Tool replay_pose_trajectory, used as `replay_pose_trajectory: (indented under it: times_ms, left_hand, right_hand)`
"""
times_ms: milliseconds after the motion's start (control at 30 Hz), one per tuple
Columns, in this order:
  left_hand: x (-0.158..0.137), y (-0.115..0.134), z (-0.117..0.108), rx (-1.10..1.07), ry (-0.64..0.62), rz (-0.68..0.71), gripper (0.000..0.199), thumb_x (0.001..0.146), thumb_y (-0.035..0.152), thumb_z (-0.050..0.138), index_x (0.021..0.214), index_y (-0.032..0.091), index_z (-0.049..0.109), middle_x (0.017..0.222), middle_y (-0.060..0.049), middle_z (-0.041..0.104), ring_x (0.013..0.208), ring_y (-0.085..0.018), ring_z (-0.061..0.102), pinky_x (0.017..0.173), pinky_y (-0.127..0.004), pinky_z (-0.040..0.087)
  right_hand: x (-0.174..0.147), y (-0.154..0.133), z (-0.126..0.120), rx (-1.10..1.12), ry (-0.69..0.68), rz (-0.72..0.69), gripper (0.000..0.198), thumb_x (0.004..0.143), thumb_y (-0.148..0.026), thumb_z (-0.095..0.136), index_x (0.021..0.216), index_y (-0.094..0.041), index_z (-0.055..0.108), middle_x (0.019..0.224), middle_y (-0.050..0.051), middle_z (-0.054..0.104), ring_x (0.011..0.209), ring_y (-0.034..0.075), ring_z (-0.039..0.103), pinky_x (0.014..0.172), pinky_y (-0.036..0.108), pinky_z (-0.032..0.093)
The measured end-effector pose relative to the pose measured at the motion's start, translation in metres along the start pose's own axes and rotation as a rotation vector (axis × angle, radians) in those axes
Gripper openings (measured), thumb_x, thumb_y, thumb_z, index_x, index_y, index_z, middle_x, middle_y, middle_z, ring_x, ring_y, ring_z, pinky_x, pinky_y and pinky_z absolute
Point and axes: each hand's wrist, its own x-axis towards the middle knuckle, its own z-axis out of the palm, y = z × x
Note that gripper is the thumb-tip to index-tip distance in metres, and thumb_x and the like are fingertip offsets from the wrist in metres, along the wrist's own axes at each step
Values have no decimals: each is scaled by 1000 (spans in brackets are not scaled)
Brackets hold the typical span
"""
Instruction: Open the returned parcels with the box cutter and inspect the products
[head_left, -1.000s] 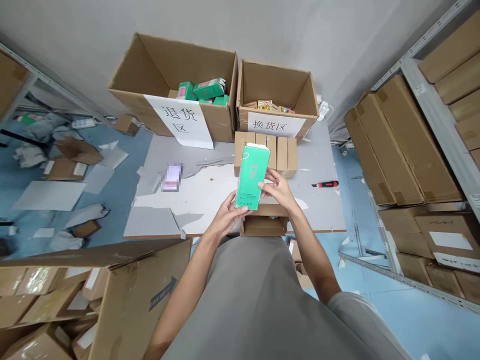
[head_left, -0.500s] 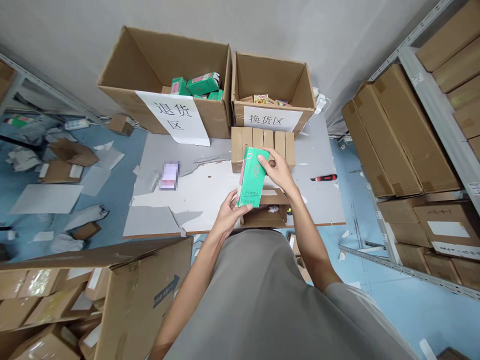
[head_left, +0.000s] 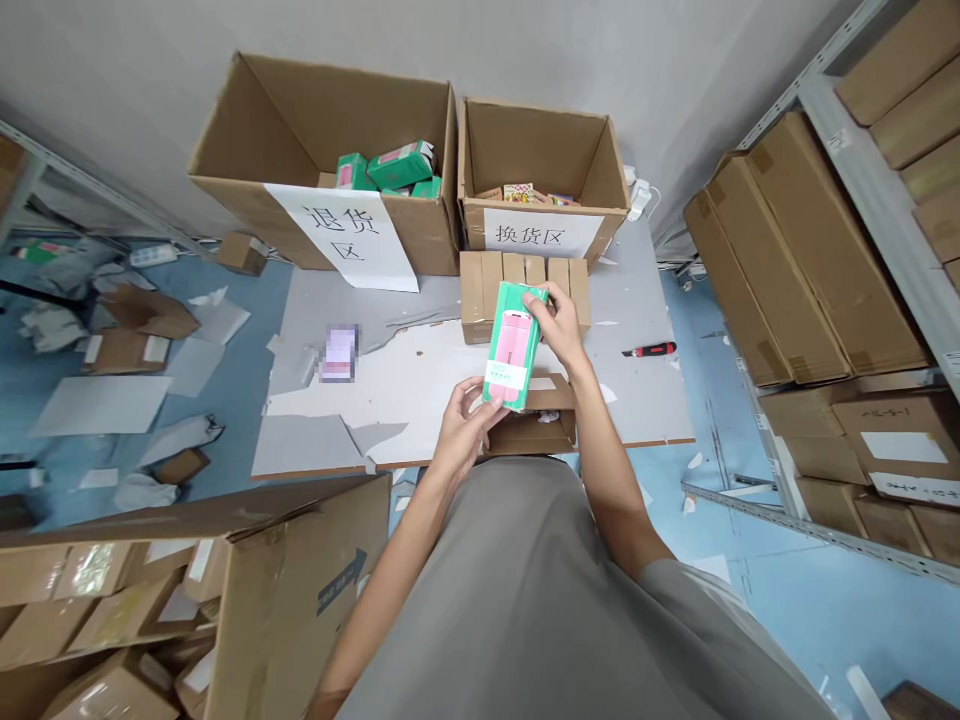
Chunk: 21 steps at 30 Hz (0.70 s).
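A green product box (head_left: 513,347) with a pink picture on its upward face is held above the table in both hands. My left hand (head_left: 469,425) grips its lower end, thumb on the front. At the upper right corner my right hand (head_left: 556,318) pinches it. Below the green box lies an open cardboard box (head_left: 536,432) at the table's near edge, partly hidden. Just behind stands a row of several small brown boxes (head_left: 480,290).
Two large open cartons with paper signs stand at the back: the left carton (head_left: 247,215) holds green boxes, the right carton (head_left: 540,140) small colourful packs. A red-and-black utility knife (head_left: 651,350) and a blurred phone-like item (head_left: 340,353) lie on the table (head_left: 397,420). Shelving (head_left: 829,140) rises at right.
The green box has been turned over between my hands, so its pink-pictured face now shows instead of the printed green side. Both hands still hold it.
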Motion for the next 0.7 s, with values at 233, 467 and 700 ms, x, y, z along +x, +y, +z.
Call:
replay_pose_trajectory:
  times_ms: [233,467,700]
  left_hand:
    - [0,-2,-4,-138,-86,-290,62,73,23,108,126,16,78,122,-11,87,122,-29,84,132,-61,57]
    - [-2,-4,-4,-139,-85,-329,56,75,21,105,125,17,79,125,-10,88,123,-32,84,132,-67,56]
    - [6,-15,-3,-51,-24,-187,76,70,31,108,137,19,75,137,-14,84,137,-35,78,131,-60,57]
  right_hand:
    - [-5,8,5,94,-46,39,65,90,-89,72,83,-29,49,82,-2,49,85,20,52,79,35,47]
    - [-8,16,1,68,-94,73,63,90,-89,69,89,-28,52,90,0,60,93,22,60,89,37,54]
    - [-12,9,3,-57,-70,67,64,100,-88,65,127,-30,70,139,12,76,133,31,69,116,49,60]
